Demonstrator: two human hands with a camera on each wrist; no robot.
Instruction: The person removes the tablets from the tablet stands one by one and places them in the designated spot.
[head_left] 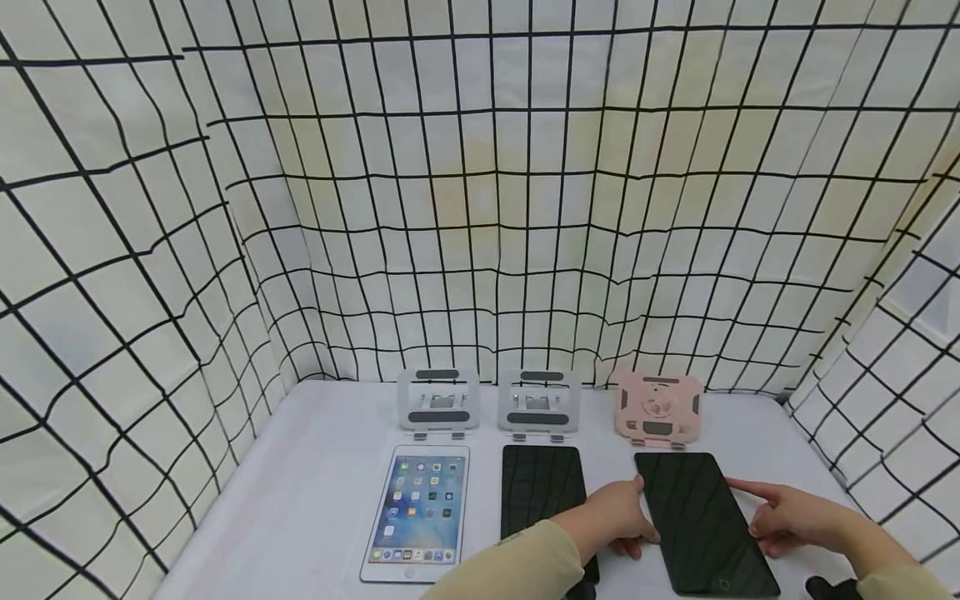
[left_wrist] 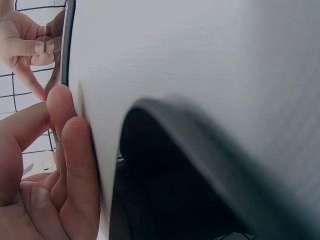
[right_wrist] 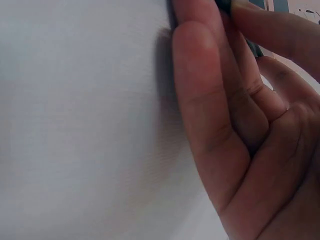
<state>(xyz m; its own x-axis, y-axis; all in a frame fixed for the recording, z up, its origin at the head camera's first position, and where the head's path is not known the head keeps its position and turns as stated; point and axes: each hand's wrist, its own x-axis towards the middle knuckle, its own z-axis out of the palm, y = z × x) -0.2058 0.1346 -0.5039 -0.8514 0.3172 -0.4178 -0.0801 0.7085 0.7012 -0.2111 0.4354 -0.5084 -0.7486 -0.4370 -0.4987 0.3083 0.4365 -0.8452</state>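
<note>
On the right of the white table lies a dark-screened tablet [head_left: 703, 521], slightly slanted. My left hand [head_left: 617, 510] holds its left edge, with one finger stretched toward the upper corner and the others curled lower down. Along the opposite edge, my right hand [head_left: 797, 515] grips the side, its index finger pointing along the top part. In the right wrist view, a bit of dark edge shows between the thumb and fingers of the right hand [right_wrist: 240, 100]. The left wrist view has the left hand [left_wrist: 55, 170] with fingertips against the tablet's edge [left_wrist: 68, 42].
A second black tablet [head_left: 540, 487] lies partly under my left forearm. Further left is a white tablet [head_left: 420, 508] with its home screen lit. Behind stand two grey-white tablet stands [head_left: 438, 400] and a pink one [head_left: 658, 407]. Black-gridded white fabric [head_left: 480, 208] encloses the table.
</note>
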